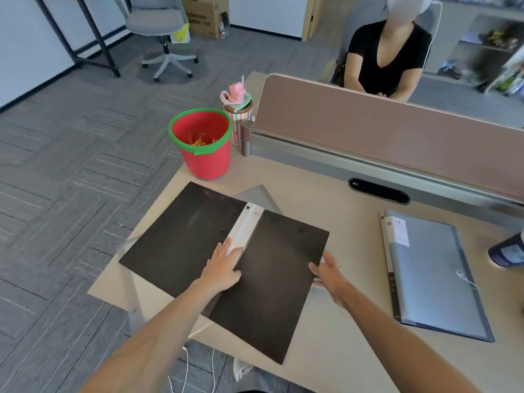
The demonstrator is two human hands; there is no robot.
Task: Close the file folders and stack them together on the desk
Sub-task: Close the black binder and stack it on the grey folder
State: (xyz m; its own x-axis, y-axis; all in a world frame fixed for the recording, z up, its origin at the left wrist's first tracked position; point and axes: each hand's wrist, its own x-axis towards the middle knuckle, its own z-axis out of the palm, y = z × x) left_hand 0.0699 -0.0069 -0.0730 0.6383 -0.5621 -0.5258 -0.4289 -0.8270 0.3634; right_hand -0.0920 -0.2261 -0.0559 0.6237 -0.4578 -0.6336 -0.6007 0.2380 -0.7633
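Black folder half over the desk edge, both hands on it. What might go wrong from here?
1. The open black folder overhangs the desk at its left edge; if the left hand lifts off the spine, it may tip off.
2. The right hand grips the right cover's edge; folding it over could pinch the left hand's fingers.
3. A leftward swing could nudge the red bucket nearby.

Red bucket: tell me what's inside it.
Inside the red bucket lies something orange and shiny, perhaps crumpled wrappers; it is too blurred to name. The near wall hides the bottom, so anything deeper is unseen.
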